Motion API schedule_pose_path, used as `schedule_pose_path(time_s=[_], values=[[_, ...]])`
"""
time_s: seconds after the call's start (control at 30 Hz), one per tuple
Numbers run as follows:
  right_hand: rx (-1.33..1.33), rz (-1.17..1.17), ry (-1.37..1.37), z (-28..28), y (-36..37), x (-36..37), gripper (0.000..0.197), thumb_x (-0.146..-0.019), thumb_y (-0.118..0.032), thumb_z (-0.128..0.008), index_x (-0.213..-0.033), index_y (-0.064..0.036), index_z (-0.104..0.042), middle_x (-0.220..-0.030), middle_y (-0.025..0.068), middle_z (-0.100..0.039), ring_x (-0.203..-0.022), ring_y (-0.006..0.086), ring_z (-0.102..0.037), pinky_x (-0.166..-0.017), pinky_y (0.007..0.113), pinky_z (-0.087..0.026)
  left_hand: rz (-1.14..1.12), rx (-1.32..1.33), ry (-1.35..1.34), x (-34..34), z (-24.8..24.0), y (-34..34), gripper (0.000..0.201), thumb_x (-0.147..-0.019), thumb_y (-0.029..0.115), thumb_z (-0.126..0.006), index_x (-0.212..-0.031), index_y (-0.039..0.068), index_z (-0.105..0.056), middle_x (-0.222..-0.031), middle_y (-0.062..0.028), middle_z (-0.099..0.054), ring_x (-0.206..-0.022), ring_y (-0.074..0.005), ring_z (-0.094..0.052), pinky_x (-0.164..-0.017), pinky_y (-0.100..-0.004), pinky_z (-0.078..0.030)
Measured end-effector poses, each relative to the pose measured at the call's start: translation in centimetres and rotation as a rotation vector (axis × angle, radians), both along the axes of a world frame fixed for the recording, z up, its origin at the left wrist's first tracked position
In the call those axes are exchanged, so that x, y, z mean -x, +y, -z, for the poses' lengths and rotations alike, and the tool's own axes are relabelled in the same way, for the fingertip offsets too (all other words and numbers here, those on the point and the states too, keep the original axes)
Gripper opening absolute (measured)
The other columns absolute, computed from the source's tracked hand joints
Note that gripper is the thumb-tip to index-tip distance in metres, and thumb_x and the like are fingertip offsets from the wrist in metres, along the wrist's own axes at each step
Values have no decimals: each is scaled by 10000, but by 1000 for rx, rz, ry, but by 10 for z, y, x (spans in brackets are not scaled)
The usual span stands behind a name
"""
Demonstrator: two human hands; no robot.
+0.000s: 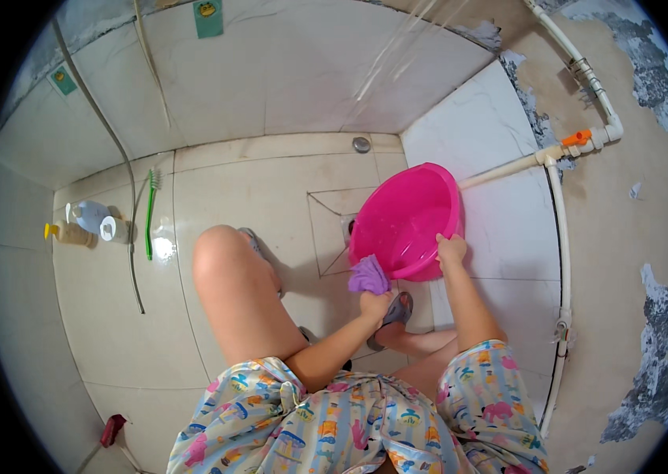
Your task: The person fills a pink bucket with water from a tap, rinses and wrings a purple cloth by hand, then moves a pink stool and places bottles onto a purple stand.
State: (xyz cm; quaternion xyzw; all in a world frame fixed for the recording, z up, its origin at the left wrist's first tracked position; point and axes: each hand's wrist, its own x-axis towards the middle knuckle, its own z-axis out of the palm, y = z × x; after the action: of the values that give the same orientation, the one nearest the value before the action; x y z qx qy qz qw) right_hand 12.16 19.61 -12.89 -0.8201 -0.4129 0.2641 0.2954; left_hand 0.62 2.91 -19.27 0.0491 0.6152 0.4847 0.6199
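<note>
A pink plastic basin (405, 213) stands tilted in front of me, its open side facing up and to the left. My right hand (451, 249) grips its near right rim. In my left hand (376, 302) is a bunched purple cloth (368, 276), held just outside the basin's near left edge. Whether the cloth touches the basin I cannot tell. The basin's lower side is close to a floor drain (347, 227), partly hidden behind it.
Several bottles (90, 217) and a green long-handled brush (150, 221) are on the tiled floor at the left, beside a hanging grey hose (133, 197). White pipes with an orange valve handle (576, 138) run along the right wall. My sandalled foot (395, 316) is near the basin.
</note>
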Motion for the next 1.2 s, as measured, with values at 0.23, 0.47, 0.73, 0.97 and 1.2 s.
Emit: schedule_pose_path(time_s=[0.23,0.47,0.73,0.97,1.2], values=[[-55,-148,-339,31,1,-22,227,-741,-184,-670,-767,19,-572,-736,184,-600,-709,344,-579,-661,414,-447,32,-9,-5,-3,3,-1,126,-656,73,-638,-703,-31,-585,-600,-57,-549,-499,-144,-509,-440,-311,-375],[-127,-194,-427,33,-4,-26,236,-725,-209,-674,-751,0,-568,-746,188,-601,-750,371,-579,-697,441,-439,52,-21,13,-8,-1,0,139,-645,78,-647,-692,-35,-582,-595,-57,-547,-504,-145,-502,-450,-320,-378],[-113,-226,-511,18,-12,-2,239,-727,-206,-672,-772,2,-562,-752,194,-603,-760,389,-577,-699,449,-443,69,10,50,-3,-5,-1,168,-642,89,-657,-715,-48,-594,-601,-77,-555,-527,-159,-522,-467,-339,-395],[-97,-275,-557,9,-18,10,284,-743,-175,-648,-919,37,-577,-1018,243,-583,-960,394,-549,-854,416,-430,73,26,7,-4,-4,0,156,-643,93,-658,-677,-43,-591,-579,-78,-549,-493,-158,-513,-432,-342,-375],[-144,-365,-589,0,-29,31,336,-770,-149,-614,-1017,66,-539,-1159,252,-515,-1051,389,-507,-917,400,-402,77,55,-13,-1,-11,1,156,-647,97,-652,-670,-44,-587,-578,-75,-548,-490,-160,-512,-438,-340,-375]])
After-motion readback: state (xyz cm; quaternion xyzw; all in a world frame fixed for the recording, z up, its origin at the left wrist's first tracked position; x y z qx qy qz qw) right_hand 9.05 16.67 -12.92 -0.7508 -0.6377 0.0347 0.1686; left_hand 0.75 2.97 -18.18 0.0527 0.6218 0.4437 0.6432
